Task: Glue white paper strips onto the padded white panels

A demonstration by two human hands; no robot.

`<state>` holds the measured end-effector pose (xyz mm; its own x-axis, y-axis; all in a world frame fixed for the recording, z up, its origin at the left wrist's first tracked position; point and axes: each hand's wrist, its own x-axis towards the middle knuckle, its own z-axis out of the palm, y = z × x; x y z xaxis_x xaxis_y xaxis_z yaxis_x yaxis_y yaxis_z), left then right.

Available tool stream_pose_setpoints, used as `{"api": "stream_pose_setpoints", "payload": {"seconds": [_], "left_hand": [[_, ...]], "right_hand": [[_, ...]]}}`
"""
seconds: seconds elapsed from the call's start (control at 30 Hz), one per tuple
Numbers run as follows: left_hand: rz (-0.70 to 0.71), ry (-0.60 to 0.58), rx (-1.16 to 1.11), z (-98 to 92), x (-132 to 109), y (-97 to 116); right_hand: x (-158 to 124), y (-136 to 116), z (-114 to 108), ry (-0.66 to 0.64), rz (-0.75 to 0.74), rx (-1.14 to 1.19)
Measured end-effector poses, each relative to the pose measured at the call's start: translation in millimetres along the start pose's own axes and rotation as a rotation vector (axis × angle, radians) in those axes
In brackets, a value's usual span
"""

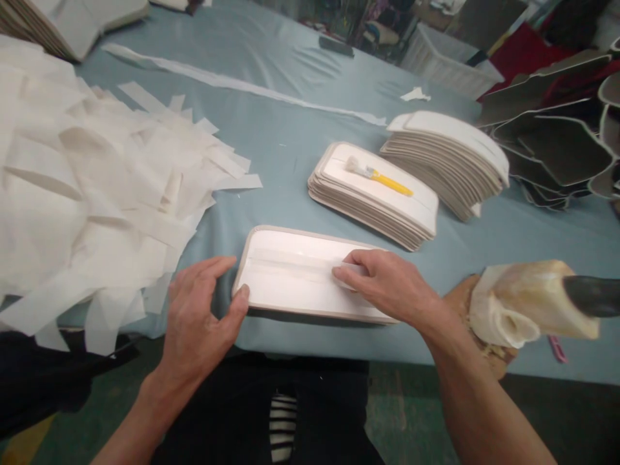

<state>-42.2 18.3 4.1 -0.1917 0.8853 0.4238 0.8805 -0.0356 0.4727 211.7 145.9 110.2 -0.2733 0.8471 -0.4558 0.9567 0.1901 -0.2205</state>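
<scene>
Right hand [382, 274] had fingers curled over the white panel [290, 294], at the pale strip [285, 261] running along it; couldn't tell if they pinched it. Left hand [201, 316] was spread loose, thumb at panel's left end. Panel lay near the front edge of the blue table [274, 174]. Yellow-handled brush [380, 177] sat on the panel stack [368, 216] behind; loose strips [121, 200] heaped left.
</scene>
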Motion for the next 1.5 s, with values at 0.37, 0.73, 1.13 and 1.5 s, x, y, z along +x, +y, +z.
{"api": "stream_pose_setpoints", "payload": {"seconds": [0.37, 0.73, 1.13, 1.5], "left_hand": [[-0.027, 0.034, -0.033, 7.0, -3, 1], [-0.103, -0.034, -0.085, 5.5, 0, 5], [-0.142, -0.058, -0.115, 7.2, 0, 5], [-0.175, -0.077, -0.139, 7.8, 0, 6]], "right_hand": [[5, -21, 2, -0.024, -0.043, -0.090], [9, -47, 4, 0.012, -0.056, -0.091], [14, -69, 15, 0.035, -0.100, 0.004], [19, -73, 3, -0.020, -0.159, 0.202]]}}
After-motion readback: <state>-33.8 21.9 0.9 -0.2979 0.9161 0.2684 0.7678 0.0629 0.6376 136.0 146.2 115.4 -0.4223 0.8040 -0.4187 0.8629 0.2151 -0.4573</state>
